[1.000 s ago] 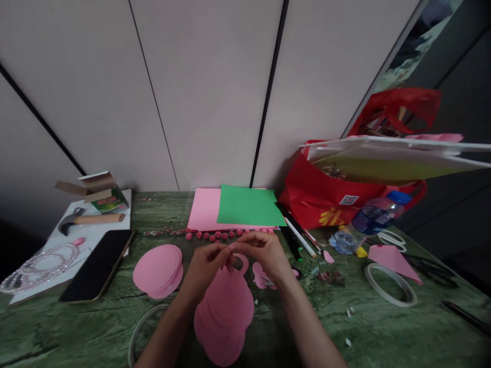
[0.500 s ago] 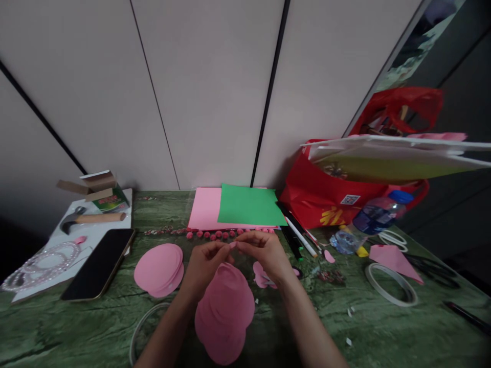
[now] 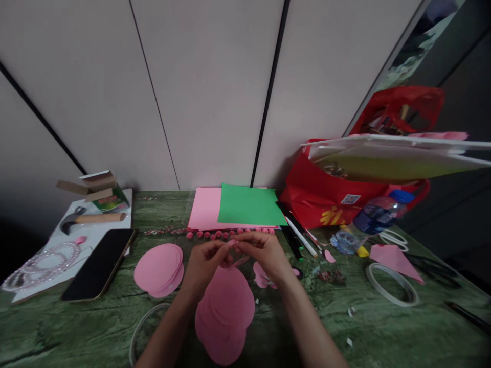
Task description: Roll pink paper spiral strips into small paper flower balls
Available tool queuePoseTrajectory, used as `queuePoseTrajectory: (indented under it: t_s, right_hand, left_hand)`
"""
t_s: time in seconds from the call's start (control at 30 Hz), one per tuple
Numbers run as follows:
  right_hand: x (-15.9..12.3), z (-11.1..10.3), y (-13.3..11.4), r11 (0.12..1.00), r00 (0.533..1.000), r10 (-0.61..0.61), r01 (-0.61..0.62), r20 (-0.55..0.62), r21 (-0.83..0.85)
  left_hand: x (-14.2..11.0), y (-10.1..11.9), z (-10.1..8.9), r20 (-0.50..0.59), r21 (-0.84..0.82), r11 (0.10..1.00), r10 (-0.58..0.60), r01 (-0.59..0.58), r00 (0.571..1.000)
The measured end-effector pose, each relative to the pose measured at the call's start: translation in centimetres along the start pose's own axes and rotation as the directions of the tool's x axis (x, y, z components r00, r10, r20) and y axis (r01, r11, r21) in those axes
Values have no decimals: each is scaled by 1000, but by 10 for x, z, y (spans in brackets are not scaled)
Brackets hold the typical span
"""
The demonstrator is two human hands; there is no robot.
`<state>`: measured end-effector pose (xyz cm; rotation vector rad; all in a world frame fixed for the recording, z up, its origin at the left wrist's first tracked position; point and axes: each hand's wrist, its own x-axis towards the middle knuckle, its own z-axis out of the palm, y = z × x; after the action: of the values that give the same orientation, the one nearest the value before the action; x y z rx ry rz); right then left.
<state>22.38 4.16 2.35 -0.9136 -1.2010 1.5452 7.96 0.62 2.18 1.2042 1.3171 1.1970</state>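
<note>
Between the fingertips of both hands is a narrow pink paper strip, its loose end hanging in a curl below. My left hand pinches it from the left, and my right hand pinches it from the right. Fingers hide part of the strip. Just under the hands lies a spread pile of pink paper discs. Behind them, several small pink rolled paper pieces stand in a row. Small pink paper scraps lie beside my right wrist.
A stack of pink discs, a phone and a hammer are at left. A tape roll sits by my left forearm. Green paper lies at the back. On the right are a red bag, bottle and tape.
The strip's loose end hung in an open loop, slipped from sight half a second ago, and now shows again as a flatter curl. Both hands stay in nearly the same place, fingers shifting slightly.
</note>
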Motion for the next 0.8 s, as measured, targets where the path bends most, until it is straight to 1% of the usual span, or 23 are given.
queuePoseTrajectory:
  t_s: [0.17, 0.23, 0.33, 0.43, 0.57, 0.7, 0.8]
  right_hand:
    - [1, -1, 1, 1000, 1000, 3, -3, -16, 11]
    - [2, -2, 2, 1000, 1000, 13, -12, -29, 12]
    - [2, -1, 3, 1000, 999, 7, -7, -52, 10]
    - [1, -1, 4, 1000, 998, 7, -6, -64, 13]
    - [1, -1, 2, 1000, 997, 14, -13, -74, 8]
    - [1, -1, -1, 1000, 999, 7, -7, -38, 2]
    - [2, -1, 0, 1000, 1000, 2, -2, -14, 17]
  left_hand:
    - [-1, 2, 0, 31, 15, 1000, 6, -6, 1000]
    - [-1, 2, 0, 26, 25, 1000, 15, -16, 1000]
    - [-1, 2, -1, 12, 41, 999, -1, 1, 1000]
    - [-1, 2, 0, 9, 25, 1000, -15, 15, 1000]
    - [-1, 3, 0, 8, 21, 1000, -5, 5, 1000]
    - [0, 1, -1, 15, 18, 1000, 16, -16, 1000]
    - [1, -2, -2, 24, -1, 1000, 6, -6, 1000]
